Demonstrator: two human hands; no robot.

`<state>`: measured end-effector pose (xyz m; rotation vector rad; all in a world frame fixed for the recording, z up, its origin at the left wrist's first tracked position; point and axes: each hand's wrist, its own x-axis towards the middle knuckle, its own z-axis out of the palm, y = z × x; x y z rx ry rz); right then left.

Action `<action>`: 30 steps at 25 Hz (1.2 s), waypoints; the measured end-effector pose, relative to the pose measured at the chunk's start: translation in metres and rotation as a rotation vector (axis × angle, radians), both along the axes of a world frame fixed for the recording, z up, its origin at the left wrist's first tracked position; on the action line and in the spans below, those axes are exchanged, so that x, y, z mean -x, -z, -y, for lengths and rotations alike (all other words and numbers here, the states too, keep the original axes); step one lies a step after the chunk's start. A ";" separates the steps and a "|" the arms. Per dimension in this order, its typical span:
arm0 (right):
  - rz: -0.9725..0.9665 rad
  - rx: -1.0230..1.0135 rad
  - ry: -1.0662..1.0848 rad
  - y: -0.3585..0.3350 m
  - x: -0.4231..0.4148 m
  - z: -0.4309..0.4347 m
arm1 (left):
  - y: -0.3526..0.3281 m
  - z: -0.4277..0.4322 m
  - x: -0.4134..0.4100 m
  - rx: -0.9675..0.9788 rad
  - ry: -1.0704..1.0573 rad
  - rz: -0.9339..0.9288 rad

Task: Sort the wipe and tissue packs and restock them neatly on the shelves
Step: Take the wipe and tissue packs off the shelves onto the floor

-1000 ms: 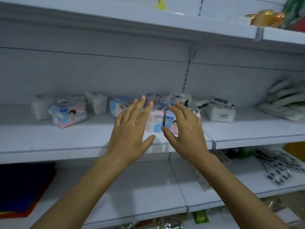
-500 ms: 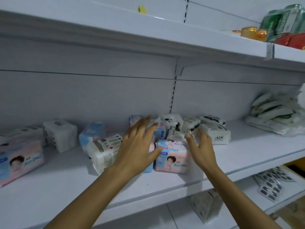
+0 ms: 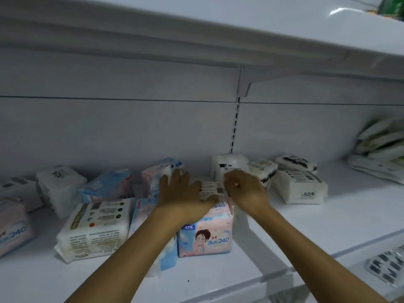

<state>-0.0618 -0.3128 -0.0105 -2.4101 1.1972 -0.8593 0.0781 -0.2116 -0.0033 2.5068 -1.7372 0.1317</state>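
Observation:
On the white shelf (image 3: 284, 232) lie mixed packs. A pink and blue "240" pack (image 3: 205, 236) stands at the front centre, with a small white labelled pack (image 3: 211, 189) on top of it. My left hand (image 3: 181, 193) lies spread over that spot, fingertips touching a pink pack (image 3: 153, 174) behind and thumb along the white pack. My right hand (image 3: 244, 189) curls its fingers round the white pack's right end. A big white wipe pack (image 3: 96, 226) sits to the left, a blue pack (image 3: 107, 184) behind it. White tissue packs (image 3: 299, 186) are grouped to the right.
The upper shelf (image 3: 218, 29) hangs low overhead. Flat pale packs (image 3: 382, 145) are piled at the far right. Another pink "240" pack (image 3: 11, 228) and white packs (image 3: 59, 182) sit at the left. Blister-packed goods (image 3: 384, 265) lie on the lower shelf.
Both hands have reached further in and come down onto the packs at the shelf's centre. The right hand has closed on the small white pack. The view has moved closer.

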 end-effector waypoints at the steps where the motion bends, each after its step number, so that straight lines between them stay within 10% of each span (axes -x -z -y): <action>1: -0.017 0.140 0.027 -0.007 -0.003 0.014 | 0.001 -0.004 -0.003 -0.016 -0.055 -0.012; 11: -0.205 0.211 -0.137 0.006 -0.004 0.073 | 0.005 -0.013 0.000 -0.034 -0.148 -0.073; 18: 0.556 -0.162 -0.128 -0.054 -0.001 0.096 | -0.001 -0.017 0.008 0.032 -0.091 -0.067; 25: -0.048 0.068 -0.366 -0.004 -0.019 0.064 | -0.012 -0.046 0.021 0.506 -0.094 -0.252; 30: -0.320 0.111 -0.230 -0.003 -0.014 0.072 | -0.007 -0.073 0.031 0.160 0.114 -0.187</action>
